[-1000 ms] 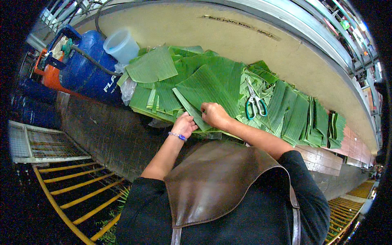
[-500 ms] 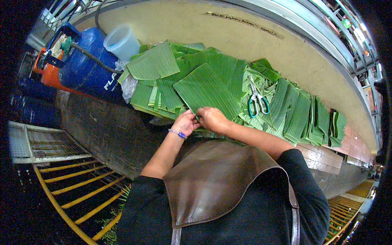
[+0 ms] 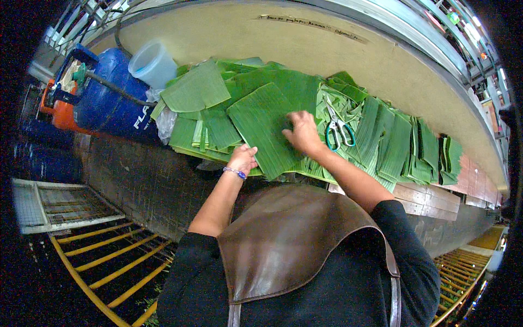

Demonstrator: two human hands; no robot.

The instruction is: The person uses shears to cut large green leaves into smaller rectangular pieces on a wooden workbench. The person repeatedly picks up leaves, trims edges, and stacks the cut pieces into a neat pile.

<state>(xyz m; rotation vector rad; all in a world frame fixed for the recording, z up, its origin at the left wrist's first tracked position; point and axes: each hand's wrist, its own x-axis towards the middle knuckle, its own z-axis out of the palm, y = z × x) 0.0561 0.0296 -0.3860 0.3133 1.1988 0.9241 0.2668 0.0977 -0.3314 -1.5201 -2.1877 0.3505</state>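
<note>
Both forearms [image 3: 351, 174] reach forward and inward; the left grip [image 3: 244, 158] pinches, thumb uppermost, while the right grip [image 3: 303, 133] curls loosely, fingers [image 3: 294, 116] pointing left.

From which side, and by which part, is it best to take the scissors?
Probably by the looped handles of the scissors, with the right hand coming from the wearer's near side: the loops face the wearer, while the blades point away, toward the beige wall.
</note>
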